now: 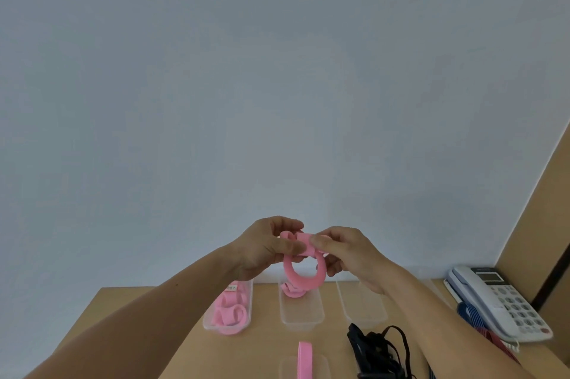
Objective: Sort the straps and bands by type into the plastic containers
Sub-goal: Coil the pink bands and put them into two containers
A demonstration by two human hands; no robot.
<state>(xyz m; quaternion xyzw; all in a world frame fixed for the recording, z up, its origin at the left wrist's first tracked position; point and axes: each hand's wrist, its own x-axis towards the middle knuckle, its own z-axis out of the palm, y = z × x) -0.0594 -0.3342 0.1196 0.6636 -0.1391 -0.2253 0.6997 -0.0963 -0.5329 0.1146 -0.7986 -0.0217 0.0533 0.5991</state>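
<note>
I hold a pink band (303, 270) in the air above the table, looped into a ring. My left hand (265, 247) pinches its top end and my right hand (342, 250) grips the other side. Below stand three clear plastic containers: the left container (249, 301) holds several pink bands, the middle container (302, 314) holds one pink piece at its far end, and the right container (362, 307) looks empty. Another pink band (304, 360) lies across a container (320, 368) at the near edge. A heap of black straps (377, 351) lies to its right.
A white desk phone (499, 301) sits at the table's right edge, with blue bands (468, 317) and red bands (490, 338) beside it. A plain wall rises behind the wooden table (148, 335). A wooden panel (543, 209) stands at the far right.
</note>
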